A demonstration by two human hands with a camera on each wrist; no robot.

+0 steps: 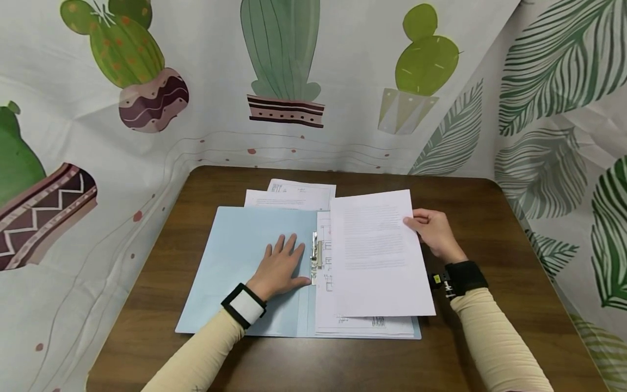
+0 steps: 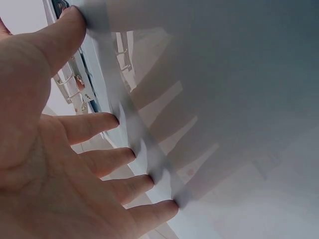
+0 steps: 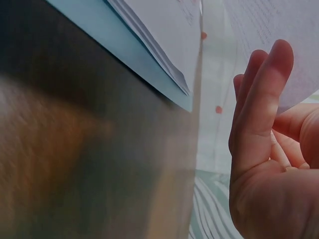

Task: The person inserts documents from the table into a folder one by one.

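A light blue folder (image 1: 206,294) lies spread on the table, with a metal clip (image 1: 316,256) along its spine. My left hand (image 1: 281,269) rests with fingers spread on the folder's left cover, the thumb close to the clip. At the right, my right hand (image 1: 436,231) pinches the right edge of a printed sheet of paper (image 1: 374,256) between thumb and fingers. That sheet is raised over a stack of papers (image 1: 362,326) on the folder's right side and hides most of it. In the right wrist view, the fingers (image 3: 259,109) stand behind the sheet's edge.
Two more printed sheets (image 1: 279,200) lie partly beneath the folder's top edge, toward the back of the brown wooden table (image 1: 470,207). Behind the table hangs a white cloth (image 1: 210,109) printed with cacti and leaves.
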